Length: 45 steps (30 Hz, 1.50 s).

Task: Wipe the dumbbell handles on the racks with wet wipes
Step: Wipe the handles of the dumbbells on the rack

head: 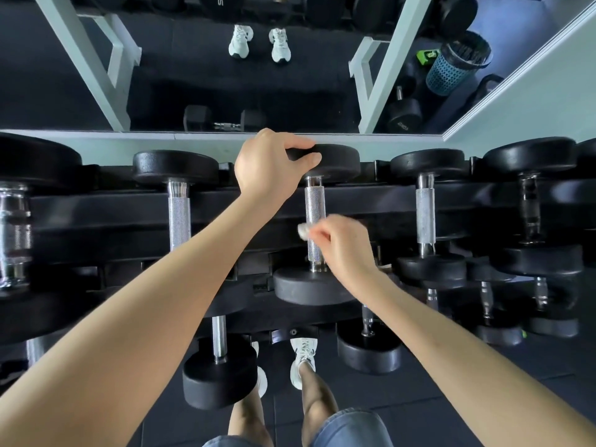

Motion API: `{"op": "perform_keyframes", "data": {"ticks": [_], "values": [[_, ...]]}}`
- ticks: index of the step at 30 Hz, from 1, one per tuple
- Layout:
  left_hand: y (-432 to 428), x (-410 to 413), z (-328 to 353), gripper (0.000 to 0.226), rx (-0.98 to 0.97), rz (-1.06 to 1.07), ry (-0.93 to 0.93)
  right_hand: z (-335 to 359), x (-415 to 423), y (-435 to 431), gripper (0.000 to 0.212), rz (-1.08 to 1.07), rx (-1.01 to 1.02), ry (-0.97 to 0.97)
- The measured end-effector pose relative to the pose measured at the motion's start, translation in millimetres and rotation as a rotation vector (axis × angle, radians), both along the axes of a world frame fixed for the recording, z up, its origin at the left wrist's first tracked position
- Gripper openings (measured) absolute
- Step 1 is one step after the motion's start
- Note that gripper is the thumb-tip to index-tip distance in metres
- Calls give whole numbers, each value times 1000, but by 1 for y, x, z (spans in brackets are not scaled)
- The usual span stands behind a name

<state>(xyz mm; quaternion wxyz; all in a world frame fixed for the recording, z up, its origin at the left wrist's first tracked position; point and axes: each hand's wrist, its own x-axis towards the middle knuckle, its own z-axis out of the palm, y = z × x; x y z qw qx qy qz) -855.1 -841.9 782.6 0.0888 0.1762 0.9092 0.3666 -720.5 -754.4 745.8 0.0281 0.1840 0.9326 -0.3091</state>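
On the rack [96, 204], left hand [267, 166] grips dumbbell [314, 208], right hand [345, 245] pinches wipe [303, 232]

Top tier of the rack [96, 214]: dumbbells lie side by side, handles running front to back. The left grip [267, 169] sits on the far head of the middle dumbbell [306, 285]. The right grip [345, 243] is at the near part of its handle [314, 204], with the wet wipe [303, 231] against the handle's left side. The left dumbbell [177, 217] and right dumbbell [425, 217] flank it. Nearer and below, the lower dumbbells [219, 372] hang out over the floor [483, 382]. Behind the rack, a mirror [225, 85]; at its right, a basket [451, 69].
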Motion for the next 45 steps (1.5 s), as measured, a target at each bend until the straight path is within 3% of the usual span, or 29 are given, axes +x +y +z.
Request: {"op": "perform_keyframes", "data": {"ticks": [3,5,7,10,11,14,21,24,29,33,35,39,42,45], "values": [[-1,1,2,28,-2,-10,3,5,14,12,20,-96,-188,-43],[-2,0,4,32,-12,-2,-20,12,7,27,24,-281,-336,56],[-4,0,6,43,-28,58,-80,16,-1,35,15,-488,-542,160],[-3,2,5,54,-101,109,-228,5,-11,30,10,-612,-781,101],[0,2,5,58,-106,118,-297,-1,-17,27,4,-615,-850,60],[16,0,13,70,-173,118,-411,-15,-33,28,24,-622,-923,-27],[24,-10,13,76,-427,6,-314,-15,-36,43,38,-253,-1252,-215],[19,-12,9,77,-424,39,-281,-15,-41,40,37,-302,-1283,-191],[12,-11,2,86,-255,115,-277,-22,-47,35,34,-566,-1236,-116],[6,-11,1,61,-158,117,-265,-22,-50,31,27,-608,-1192,-148],[-3,-15,-6,52,-90,120,-314,-18,-54,27,20,-603,-1155,-172],[-28,-25,-24,59,121,111,-462,-6,-63,16,8,-711,-1090,-162],[-35,-32,-25,53,83,8,-468,-1,-66,6,7,-779,-1035,-142],[-33,-35,-17,73,13,-67,-446,-6,-62,2,16,-804,-955,-76]]}}
